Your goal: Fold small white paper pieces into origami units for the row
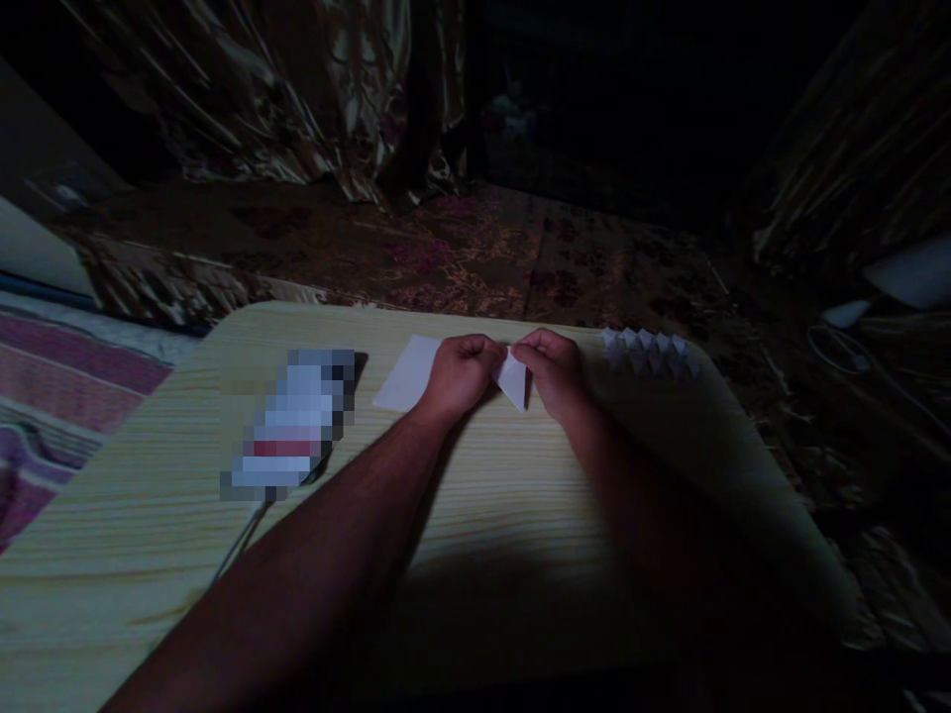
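Both my hands meet over the far middle of a light wooden table. My left hand and my right hand are closed, each pinching an edge of a small folded white paper piece with a pointed lower corner. A flat white paper sheet lies on the table just left of my left hand, partly under it. A row of several folded white paper pieces sits close to the table's far right edge, beside my right hand.
A blurred-out rectangular object lies on the table's left part with a thin cord trailing toward me. Patterned dark fabric covers the floor beyond. A striped mat is at left; white items and a cable lie at right.
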Demonstrator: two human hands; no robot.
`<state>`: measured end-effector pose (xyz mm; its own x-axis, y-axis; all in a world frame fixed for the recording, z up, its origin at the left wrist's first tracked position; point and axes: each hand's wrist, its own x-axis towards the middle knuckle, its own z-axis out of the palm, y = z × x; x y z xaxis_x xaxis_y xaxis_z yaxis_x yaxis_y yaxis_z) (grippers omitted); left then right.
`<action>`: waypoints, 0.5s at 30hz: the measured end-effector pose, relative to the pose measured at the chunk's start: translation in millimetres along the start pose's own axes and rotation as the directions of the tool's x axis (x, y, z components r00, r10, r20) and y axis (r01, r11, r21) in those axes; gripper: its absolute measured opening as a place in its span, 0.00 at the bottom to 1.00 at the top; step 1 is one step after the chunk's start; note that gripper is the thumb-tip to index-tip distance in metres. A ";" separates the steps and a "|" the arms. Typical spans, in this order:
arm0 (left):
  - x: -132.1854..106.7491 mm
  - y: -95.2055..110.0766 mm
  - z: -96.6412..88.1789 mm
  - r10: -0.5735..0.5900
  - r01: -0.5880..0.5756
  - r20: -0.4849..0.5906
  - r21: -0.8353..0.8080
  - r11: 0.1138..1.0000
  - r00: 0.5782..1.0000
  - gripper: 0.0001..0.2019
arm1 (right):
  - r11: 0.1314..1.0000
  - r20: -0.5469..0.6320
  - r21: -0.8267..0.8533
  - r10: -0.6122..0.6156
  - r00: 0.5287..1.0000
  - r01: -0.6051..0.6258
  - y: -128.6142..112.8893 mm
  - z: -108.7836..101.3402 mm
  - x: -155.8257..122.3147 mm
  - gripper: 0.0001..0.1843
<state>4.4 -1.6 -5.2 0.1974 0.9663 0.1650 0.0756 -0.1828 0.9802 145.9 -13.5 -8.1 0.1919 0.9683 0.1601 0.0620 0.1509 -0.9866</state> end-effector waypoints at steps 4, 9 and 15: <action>0.9 1.1 -0.3 0.011 -0.011 -0.030 -0.021 1.000 0.999 0.13 | 0.999 0.023 0.031 0.013 1.000 -0.014 -1.4 0.4 0.7 0.08; 2.0 0.7 -0.9 0.000 -0.001 -0.026 -0.050 0.999 1.000 0.12 | 0.999 0.020 0.034 0.023 1.000 -0.024 -2.8 0.5 1.0 0.07; 2.2 -1.7 -1.2 0.027 -0.029 -0.040 -0.046 0.999 0.999 0.10 | 0.999 0.031 0.040 0.029 0.999 -0.030 -0.3 -0.1 1.5 0.08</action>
<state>3.5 1.1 -6.3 0.1605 0.9674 0.1960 0.0248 -0.2025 0.9790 146.2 -12.1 -7.6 0.1635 0.9778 0.1308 0.0171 0.1297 -0.9914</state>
